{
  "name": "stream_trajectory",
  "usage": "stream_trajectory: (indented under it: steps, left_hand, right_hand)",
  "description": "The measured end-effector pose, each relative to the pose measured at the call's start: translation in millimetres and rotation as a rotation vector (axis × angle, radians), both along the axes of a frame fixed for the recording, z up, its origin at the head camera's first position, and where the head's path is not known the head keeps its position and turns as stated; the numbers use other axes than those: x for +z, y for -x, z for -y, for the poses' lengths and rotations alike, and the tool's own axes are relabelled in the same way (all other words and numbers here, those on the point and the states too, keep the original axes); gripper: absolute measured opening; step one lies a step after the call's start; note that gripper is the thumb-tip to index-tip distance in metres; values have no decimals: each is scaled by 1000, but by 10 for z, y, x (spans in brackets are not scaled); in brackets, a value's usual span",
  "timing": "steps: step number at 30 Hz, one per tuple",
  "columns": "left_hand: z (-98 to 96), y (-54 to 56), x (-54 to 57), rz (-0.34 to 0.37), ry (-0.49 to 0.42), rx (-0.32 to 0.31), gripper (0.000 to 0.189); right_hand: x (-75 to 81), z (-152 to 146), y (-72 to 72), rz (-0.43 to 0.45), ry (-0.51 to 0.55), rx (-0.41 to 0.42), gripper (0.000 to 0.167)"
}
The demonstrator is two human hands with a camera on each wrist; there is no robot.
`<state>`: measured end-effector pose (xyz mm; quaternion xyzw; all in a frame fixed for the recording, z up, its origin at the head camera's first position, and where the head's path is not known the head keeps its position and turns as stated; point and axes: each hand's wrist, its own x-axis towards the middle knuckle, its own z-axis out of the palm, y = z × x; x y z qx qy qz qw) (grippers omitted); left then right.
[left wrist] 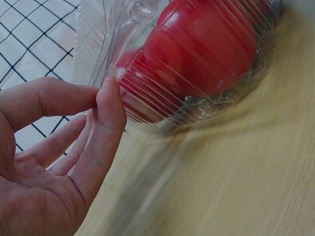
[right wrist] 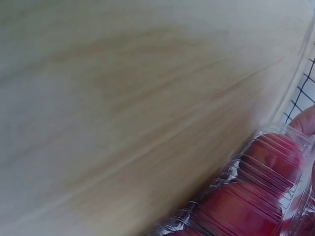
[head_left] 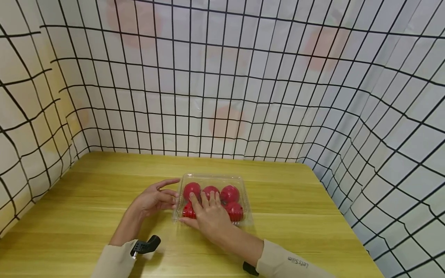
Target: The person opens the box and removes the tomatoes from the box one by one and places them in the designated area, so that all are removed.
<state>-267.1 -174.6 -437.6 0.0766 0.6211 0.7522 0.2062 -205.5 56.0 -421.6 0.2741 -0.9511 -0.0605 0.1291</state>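
A clear plastic clamshell container (head_left: 246,200) lies in the middle of the table, with several round red fruits (head_left: 230,194) inside that look like tomatoes. My left hand (head_left: 155,199) is at its left side. In the left wrist view the thumb and a finger of that hand pinch the edge of the ribbed container (left wrist: 93,54), beside the red fruit (left wrist: 206,49). Across the top lies my right hand (head_left: 213,220), fingers spread and fairly straight, its thumb by the front left corner. The right wrist view catches red fruit (right wrist: 238,209) behind the ribbed side.
The wooden table (head_left: 292,224) extends around the container. Black wire grid panels (head_left: 194,85) backed by pale sheeting stand at the back, left and right. Dark wrist mounts (head_left: 147,244) sit at both sleeves.
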Motion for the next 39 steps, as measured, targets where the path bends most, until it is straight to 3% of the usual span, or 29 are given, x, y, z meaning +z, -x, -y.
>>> stream_trajectory:
  steps: [9,16,30,39]
  left_hand:
    - [11,4,-11,-6,-23,-9,78]
    - [-2,7,-12,-5,-39,-4,78]
    - [6,-6,-1,-7,-34,-10,79]
    - [10,-4,-8,6,-39,-7,79]
  right_hand:
    - [-3,4,29,-120,-61,61,81]
    - [2,-17,13,-144,-52,76,87]
    - [77,32,4,32,17,-44,100]
    - [81,46,11,74,38,-72,102]
